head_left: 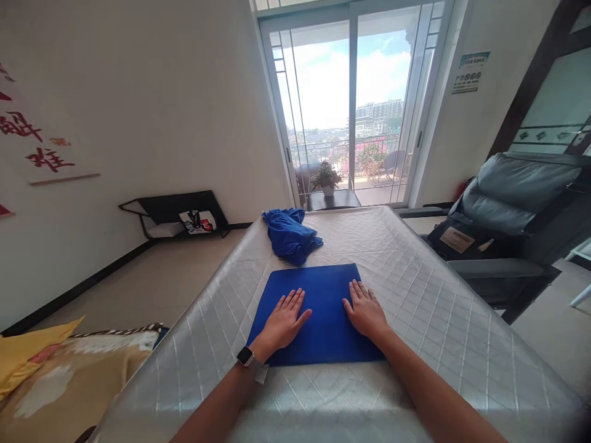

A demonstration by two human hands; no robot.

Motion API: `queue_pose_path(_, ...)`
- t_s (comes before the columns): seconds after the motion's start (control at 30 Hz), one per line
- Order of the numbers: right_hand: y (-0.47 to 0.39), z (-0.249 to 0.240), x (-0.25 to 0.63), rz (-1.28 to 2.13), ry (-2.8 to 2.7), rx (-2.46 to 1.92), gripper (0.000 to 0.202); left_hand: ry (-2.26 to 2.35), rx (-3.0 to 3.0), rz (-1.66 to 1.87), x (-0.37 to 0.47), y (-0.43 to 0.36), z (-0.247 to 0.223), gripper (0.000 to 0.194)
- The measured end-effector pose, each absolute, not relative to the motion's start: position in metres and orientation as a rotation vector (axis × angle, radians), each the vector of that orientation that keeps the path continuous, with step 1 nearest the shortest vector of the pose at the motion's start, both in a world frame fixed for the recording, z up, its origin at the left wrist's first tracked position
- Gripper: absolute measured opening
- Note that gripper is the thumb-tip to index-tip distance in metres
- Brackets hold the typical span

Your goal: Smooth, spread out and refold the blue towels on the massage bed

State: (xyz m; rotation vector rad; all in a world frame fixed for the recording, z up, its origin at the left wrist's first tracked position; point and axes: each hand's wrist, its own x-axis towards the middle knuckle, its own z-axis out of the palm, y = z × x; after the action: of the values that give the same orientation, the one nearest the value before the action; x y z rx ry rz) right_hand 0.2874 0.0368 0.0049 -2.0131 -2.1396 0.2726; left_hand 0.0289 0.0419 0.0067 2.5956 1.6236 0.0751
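A flat blue cloth (323, 320) lies spread in a roughly rectangular shape on the quilted silver table cover (415, 307). My left hand (285, 320) rests palm down on its left part, fingers stretched and thumb apart. On the cloth's right edge lies my right hand (364, 309), also palm down with its fingers extended. A small white tag (261, 373) sticks out at the cloth's near left corner, beside my watch. Beyond the flat cloth, a crumpled blue cloth (292, 235) sits in a heap, touched by neither hand.
A dark armchair (517, 209) with a black bag (466, 237) stands to the right. Behind the table, a potted plant (327, 178) is on a small stand before the sliding glass door. A patterned blanket (92, 375) and yellow cushion (32, 354) lie at the lower left.
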Motion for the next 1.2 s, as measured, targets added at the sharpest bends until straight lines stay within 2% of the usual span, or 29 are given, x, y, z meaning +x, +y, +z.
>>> queue_pose_path(0.2, 0.036, 0.006, 0.287, 0.237, -2.139, -2.041, 0.068, 1.776, 2.571, 0.134, -0.014, 0.024, 0.0, 0.076)
queue_pose_path(0.7, 0.057, 0.023, 0.277, 0.018, -2.37, -2.121, 0.062, 1.745, 2.556, 0.257, -0.015, 0.024, -0.003, 0.071)
queue_pose_path(1.03, 0.082, 0.006, 0.283, 0.15, -2.174, -2.096, 0.064, 1.738, 2.556, 0.233, -0.018, 0.026, -0.009, 0.068)
queue_pose_path(1.2, 0.083, 0.004, 0.283, 0.194, -2.173, -2.091, 0.065, 1.915, 2.464, 0.221, -0.036, 0.041, -0.015, 0.073)
